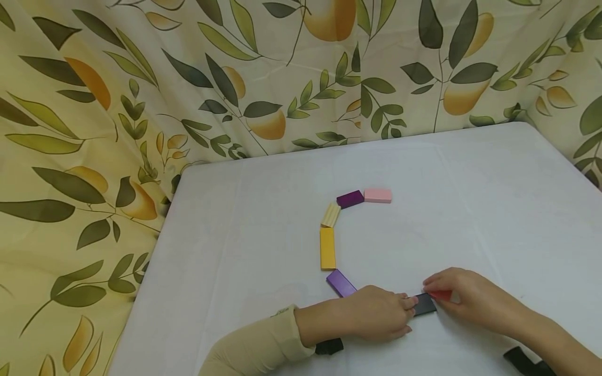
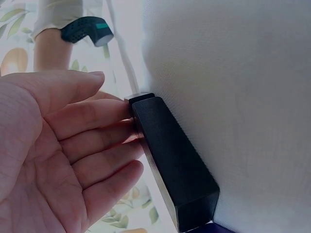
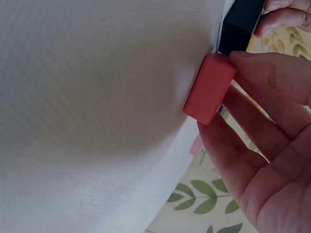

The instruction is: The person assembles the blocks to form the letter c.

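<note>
My right hand (image 1: pixel 470 295) pinches a red block (image 3: pixel 210 90) between thumb and fingertips, its end against a black block (image 1: pixel 425 304). The fingers of my left hand (image 1: pixel 376 316) reach to that black block, fairly straight and touching its side. In the left wrist view a long black block (image 2: pixel 170 155) lies along those fingertips, with a second dark block end (image 2: pixel 141 98) behind it; the left hand hides most of this stretch from above. A violet block (image 1: pixel 342 283) sits just beyond the left hand.
A curved row continues from the violet block: a yellow block (image 1: pixel 327 248), a pale cream block (image 1: pixel 331 215), a dark purple block (image 1: pixel 350 199) and a pink block (image 1: pixel 378 196). All lie on the white table (image 1: pixel 235 250). Patterned curtains (image 1: pixel 305 78) hang behind.
</note>
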### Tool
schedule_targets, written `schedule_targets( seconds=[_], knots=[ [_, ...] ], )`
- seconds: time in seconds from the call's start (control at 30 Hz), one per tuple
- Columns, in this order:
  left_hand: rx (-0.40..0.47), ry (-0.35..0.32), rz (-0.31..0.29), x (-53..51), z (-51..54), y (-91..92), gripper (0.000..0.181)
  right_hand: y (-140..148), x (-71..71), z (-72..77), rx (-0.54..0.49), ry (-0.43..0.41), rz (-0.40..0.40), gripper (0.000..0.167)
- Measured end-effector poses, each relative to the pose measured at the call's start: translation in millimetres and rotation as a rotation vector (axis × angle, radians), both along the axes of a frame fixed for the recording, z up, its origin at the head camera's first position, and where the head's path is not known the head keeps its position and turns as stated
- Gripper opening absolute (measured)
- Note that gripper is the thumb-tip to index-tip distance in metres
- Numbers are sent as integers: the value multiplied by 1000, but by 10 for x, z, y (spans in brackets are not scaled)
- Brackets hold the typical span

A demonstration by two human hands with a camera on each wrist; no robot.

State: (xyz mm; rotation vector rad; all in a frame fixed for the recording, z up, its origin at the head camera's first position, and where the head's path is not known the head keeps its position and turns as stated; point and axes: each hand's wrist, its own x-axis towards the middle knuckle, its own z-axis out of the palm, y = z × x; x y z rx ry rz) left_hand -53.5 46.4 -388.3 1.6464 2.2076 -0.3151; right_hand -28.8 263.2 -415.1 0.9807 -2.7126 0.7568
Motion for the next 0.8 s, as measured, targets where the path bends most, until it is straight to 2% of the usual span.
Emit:
schedule_targets(
  seconds=[0.8],
  knots=[
    [6,10,9,5,-11,0,43,-28,24,-7,0,34,9,33]
  ],
)
